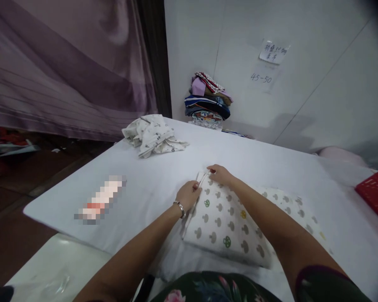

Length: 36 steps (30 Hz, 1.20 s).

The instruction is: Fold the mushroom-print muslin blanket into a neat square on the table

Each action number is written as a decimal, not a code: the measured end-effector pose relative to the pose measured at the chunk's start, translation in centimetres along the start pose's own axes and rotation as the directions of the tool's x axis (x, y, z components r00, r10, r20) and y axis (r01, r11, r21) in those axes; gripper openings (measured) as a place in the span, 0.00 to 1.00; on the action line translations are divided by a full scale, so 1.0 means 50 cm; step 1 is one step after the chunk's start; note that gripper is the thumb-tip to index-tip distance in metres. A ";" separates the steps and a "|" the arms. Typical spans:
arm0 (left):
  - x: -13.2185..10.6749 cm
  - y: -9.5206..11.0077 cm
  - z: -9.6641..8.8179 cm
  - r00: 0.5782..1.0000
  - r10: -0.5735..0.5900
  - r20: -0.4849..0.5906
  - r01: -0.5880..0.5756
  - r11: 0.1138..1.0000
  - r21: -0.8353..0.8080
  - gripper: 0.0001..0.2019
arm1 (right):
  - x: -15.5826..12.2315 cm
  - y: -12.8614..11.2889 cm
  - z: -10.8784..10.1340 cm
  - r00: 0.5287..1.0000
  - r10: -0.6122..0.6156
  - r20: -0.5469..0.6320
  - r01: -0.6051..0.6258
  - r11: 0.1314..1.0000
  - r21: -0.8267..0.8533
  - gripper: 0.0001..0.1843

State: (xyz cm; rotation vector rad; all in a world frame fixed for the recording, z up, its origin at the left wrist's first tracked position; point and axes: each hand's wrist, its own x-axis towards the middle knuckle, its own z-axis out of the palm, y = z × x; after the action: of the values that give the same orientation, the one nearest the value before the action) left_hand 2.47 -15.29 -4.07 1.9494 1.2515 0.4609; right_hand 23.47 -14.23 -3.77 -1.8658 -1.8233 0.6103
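A white garment (227,222) printed with small grey and green shapes lies flat on the white table (245,159) right in front of me. My left hand (188,194), with a silver bracelet on the wrist, pinches the garment's far left edge. My right hand (219,174) pinches the same edge at the far corner, fingers closed on the cloth. Both forearms reach across the garment.
A crumpled white patterned cloth (153,135) lies at the table's far left. A stack of folded clothes (208,100) stands against the back wall. A red perforated basket (376,191) is at the right edge. A blurred oblong thing (101,199) lies on the left. Purple curtain beyond.
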 end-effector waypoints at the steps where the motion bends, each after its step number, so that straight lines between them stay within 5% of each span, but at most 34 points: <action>1: -0.003 -0.001 0.001 1.000 -0.016 0.023 0.016 1.000 -0.001 0.16 | -0.001 -0.001 -0.002 1.000 0.003 -0.001 -0.003 1.000 0.004 0.23; 6: -0.006 0.013 -0.007 0.988 -0.080 0.132 0.071 0.995 0.072 0.19 | -0.013 -0.010 -0.018 1.000 0.011 0.009 -0.011 0.997 0.076 0.11; 9: -0.017 0.029 -0.019 0.979 -0.084 0.188 0.057 0.988 0.142 0.16 | -0.025 -0.025 -0.040 0.999 -0.028 0.021 0.021 0.955 0.295 0.06; 15: -0.115 0.041 -0.042 0.959 0.051 0.279 -0.072 0.995 0.063 0.14 | -0.031 -0.074 -0.078 0.991 -0.079 0.110 -0.012 0.758 0.652 0.13; 19: -0.189 0.024 -0.044 0.921 0.087 0.380 0.006 0.971 -0.239 0.14 | -0.001 -0.077 -0.036 0.975 -0.054 0.216 -0.079 0.822 0.564 0.11; 22: -0.222 0.001 -0.049 0.913 0.035 0.407 0.125 0.925 -0.359 0.20 | 0.018 -0.065 0.012 0.982 0.009 0.190 -0.098 0.881 0.464 0.07; 27: -0.252 -0.022 -0.058 0.967 -0.049 0.250 0.125 0.946 -0.300 0.22 | 0.022 -0.048 0.047 0.995 0.079 0.066 -0.097 0.938 0.334 0.07; 33: -0.281 -0.021 -0.046 0.986 -0.116 0.117 0.134 0.979 -0.155 0.27 | 0.017 -0.044 0.058 0.991 0.131 -0.025 -0.121 0.961 0.248 0.12; 36: -0.286 -0.025 -0.047 0.988 -0.120 0.097 0.129 0.988 -0.085 0.22 | 0.014 -0.043 0.066 0.990 0.120 -0.071 -0.100 0.967 0.236 0.14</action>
State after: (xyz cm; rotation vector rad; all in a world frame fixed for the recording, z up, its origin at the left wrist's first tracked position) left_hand -6.30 -26.74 -2.12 1.7843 1.2631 0.3551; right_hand 19.77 -13.46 -5.09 -1.8150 -1.5309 0.7376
